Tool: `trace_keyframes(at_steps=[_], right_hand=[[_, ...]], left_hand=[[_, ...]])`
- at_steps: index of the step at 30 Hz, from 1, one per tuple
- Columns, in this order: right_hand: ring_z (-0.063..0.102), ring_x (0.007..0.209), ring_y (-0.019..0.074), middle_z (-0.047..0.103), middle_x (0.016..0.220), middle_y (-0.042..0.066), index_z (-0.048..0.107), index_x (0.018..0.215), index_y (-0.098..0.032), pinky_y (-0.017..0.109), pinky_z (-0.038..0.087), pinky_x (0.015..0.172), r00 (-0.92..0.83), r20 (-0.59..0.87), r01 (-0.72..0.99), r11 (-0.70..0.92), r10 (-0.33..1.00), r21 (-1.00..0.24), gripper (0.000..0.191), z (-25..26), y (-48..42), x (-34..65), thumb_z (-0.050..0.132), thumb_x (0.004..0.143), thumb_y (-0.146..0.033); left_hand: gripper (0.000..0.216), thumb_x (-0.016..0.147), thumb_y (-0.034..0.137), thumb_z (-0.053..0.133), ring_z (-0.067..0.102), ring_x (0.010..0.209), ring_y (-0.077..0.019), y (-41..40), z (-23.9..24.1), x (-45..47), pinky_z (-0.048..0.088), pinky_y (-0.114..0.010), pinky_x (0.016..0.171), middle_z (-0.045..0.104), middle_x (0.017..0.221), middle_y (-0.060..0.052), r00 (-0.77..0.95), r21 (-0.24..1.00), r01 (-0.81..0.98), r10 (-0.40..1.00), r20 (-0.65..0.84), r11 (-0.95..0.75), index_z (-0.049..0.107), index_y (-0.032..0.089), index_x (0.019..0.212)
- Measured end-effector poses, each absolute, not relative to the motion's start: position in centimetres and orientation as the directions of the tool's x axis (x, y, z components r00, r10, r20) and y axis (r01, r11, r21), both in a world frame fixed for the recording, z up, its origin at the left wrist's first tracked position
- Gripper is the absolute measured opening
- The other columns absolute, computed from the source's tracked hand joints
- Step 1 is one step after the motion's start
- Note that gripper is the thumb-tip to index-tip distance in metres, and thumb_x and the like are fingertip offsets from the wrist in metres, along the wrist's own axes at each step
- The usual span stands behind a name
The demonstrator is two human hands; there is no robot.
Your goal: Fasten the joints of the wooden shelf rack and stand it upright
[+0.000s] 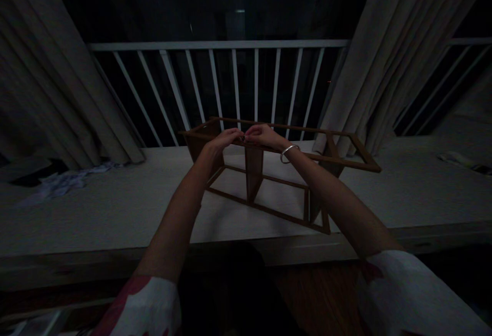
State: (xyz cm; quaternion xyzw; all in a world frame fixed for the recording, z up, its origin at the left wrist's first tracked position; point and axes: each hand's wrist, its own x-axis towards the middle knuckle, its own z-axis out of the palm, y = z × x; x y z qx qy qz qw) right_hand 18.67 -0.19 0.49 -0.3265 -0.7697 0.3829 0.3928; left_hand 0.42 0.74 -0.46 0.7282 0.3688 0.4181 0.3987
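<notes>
A brown wooden shelf frame (pixel 254 172) lies on its side on the pale ledge, with its boards standing upright between the long rails. Both hands meet over its upper near rail, around the middle board. My left hand (pixel 226 138) is closed, its fingertips pressed together at the rail. My right hand (pixel 264 136), with a silver bangle (pixel 285 154) on the wrist, pinches from the other side, fingertips almost touching the left ones. A tiny dark, shiny piece (pixel 242 138) shows between the fingertips. It is too small and dim to name.
Behind the frame stands a white railing (pixel 246 45) before a dark window. Curtains (pixel 369 54) hang on both sides. Crumpled patterned cloth (pixel 73 179) lies on the ledge (pixel 154 208) at left, and another light item (pixel 463 161) at far right. The room is dim.
</notes>
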Motion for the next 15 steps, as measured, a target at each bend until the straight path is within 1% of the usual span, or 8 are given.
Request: trace_keyframes(at_steps=[4,9,15], right_hand=[[0.051,0.057,0.0065,0.063,0.073,0.004,0.059,0.080,-0.010,0.016,0.037,0.048,-0.480,0.358,0.195,0.495,0.801,-0.846,0.026,0.62,-0.43,18.63,0.064,0.061,-0.028],[0.052,0.060,0.0074,0.062,0.073,0.003,0.058,0.078,-0.010,0.016,0.037,0.050,-0.500,0.363,0.160,0.495,0.786,-0.854,0.026,0.56,-0.22,18.69,0.064,0.061,-0.028],[0.050,0.056,0.0066,0.061,0.069,0.002,0.059,0.079,-0.009,0.016,0.035,0.047,-0.487,0.339,0.198,0.480,0.805,-0.855,0.027,0.39,0.03,18.77,0.063,0.062,-0.029]], left_hand=[[0.019,0.066,0.030,0.051,0.051,0.072,-0.0116,0.49,-0.28,0.45,0.037,-0.027,0.073,0.057,0.075,-0.001,0.376,0.885,0.209,0.869,0.320,-0.416,0.058,0.015,0.074],[0.019,0.066,0.030,0.049,0.051,0.073,-0.0126,0.04,0.06,0.57,0.036,-0.027,0.072,0.057,0.075,-0.001,0.357,0.879,0.246,0.881,0.310,-0.409,0.059,0.015,0.073],[0.018,0.064,0.029,0.051,0.050,0.080,-0.0138,0.50,-0.06,0.32,0.035,-0.028,0.077,0.059,0.080,-0.001,0.405,0.862,0.230,0.850,0.336,-0.451,0.060,0.016,0.072]])
